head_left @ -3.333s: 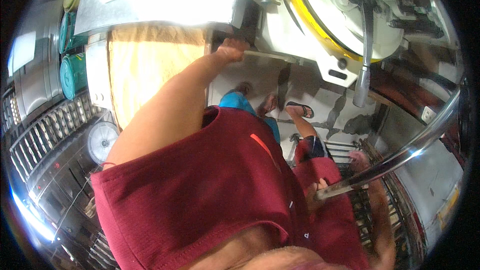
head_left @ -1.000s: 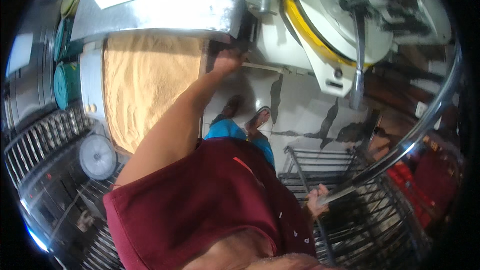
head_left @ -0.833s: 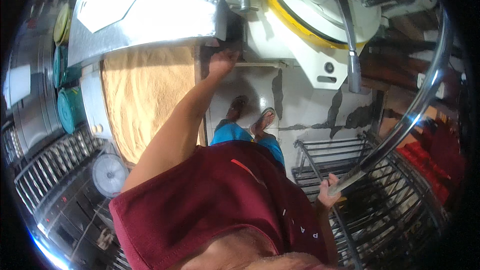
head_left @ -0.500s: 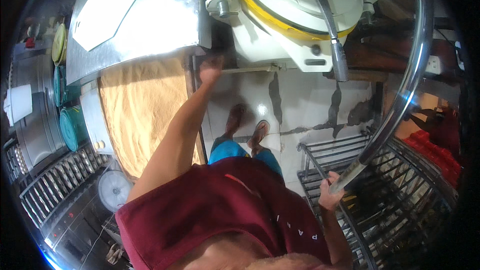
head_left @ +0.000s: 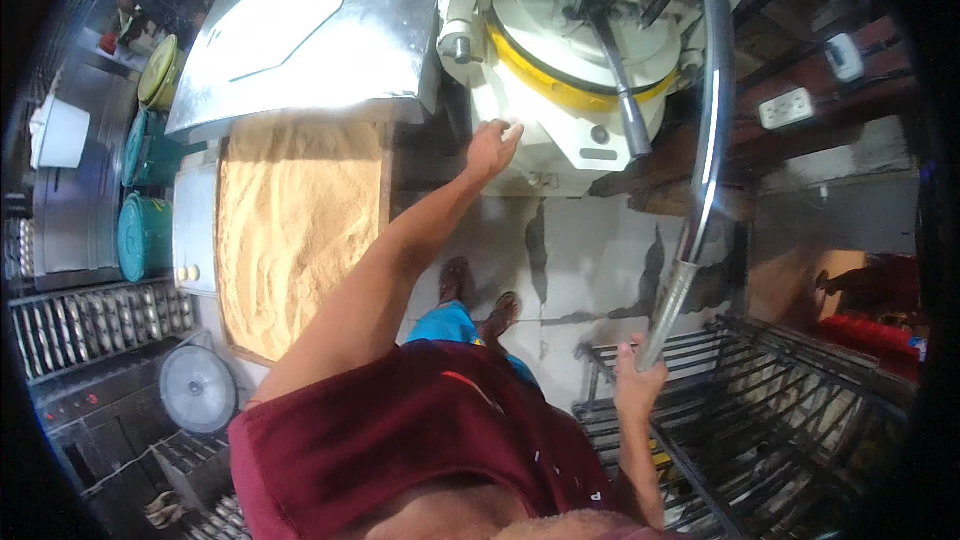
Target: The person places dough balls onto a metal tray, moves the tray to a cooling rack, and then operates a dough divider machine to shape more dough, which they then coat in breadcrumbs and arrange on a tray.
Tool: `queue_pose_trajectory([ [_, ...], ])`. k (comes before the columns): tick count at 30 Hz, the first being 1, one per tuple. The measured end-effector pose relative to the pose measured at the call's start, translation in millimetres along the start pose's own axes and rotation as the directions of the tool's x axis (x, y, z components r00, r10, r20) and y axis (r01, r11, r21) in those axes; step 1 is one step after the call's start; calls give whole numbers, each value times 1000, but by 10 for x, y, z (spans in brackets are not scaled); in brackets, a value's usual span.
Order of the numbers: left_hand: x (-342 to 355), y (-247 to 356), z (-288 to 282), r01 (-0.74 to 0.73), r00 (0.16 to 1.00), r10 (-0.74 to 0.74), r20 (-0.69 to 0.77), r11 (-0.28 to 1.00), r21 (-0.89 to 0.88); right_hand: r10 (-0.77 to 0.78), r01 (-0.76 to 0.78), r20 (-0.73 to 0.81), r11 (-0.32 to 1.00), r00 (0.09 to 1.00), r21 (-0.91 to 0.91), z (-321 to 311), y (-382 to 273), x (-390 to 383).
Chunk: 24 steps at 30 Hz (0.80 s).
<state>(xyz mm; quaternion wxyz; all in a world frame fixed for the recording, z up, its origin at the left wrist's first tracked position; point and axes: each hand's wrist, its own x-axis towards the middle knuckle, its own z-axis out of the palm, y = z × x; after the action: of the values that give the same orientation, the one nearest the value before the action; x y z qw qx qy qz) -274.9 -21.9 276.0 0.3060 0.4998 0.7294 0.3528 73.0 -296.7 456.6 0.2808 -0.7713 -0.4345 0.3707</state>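
Note:
My right hand is wrapped round the sleeved end of a long chrome lever, which curves down toward me from the top. In front of me stands a white dough divider machine with a yellow ring round its round head and a short grey-handled arm. Nothing shows in my left hand, which reaches forward at the near left edge of the machine with thumb and fingers apart. Whether it touches the white casing, I cannot tell.
Left of me lies a wooden-edged tray of tan crumbs beside a steel table bearing a white board. Teal tubs stand farther left. A black metal rack is at my right, a socket beyond.
My left hand has moved forward and right, from the gap beside the tray to the machine's edge. The chrome lever now appears more upright and farther left, still in my right hand. The view has shifted.

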Motion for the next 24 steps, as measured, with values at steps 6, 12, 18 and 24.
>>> queue_pose_trajectory([
  [6,-43,108,-611,-494,828,536,-161,836,240,96,-102,92,993,991,57,-239,-408,-344],
  [12,574,-579,-1833,-398,847,498,-188,827,397,61,-80,-186,992,981,-98,-879,-1201,-1152],
  [18,1210,-870,-1778,-452,773,568,-281,805,384,-372,151,-632,914,679,-376,-1481,-2288,-1751],
  [24,977,-744,-1826,-347,836,425,-346,899,267,-747,358,-326,593,580,-721,-1371,-3622,-154],
])
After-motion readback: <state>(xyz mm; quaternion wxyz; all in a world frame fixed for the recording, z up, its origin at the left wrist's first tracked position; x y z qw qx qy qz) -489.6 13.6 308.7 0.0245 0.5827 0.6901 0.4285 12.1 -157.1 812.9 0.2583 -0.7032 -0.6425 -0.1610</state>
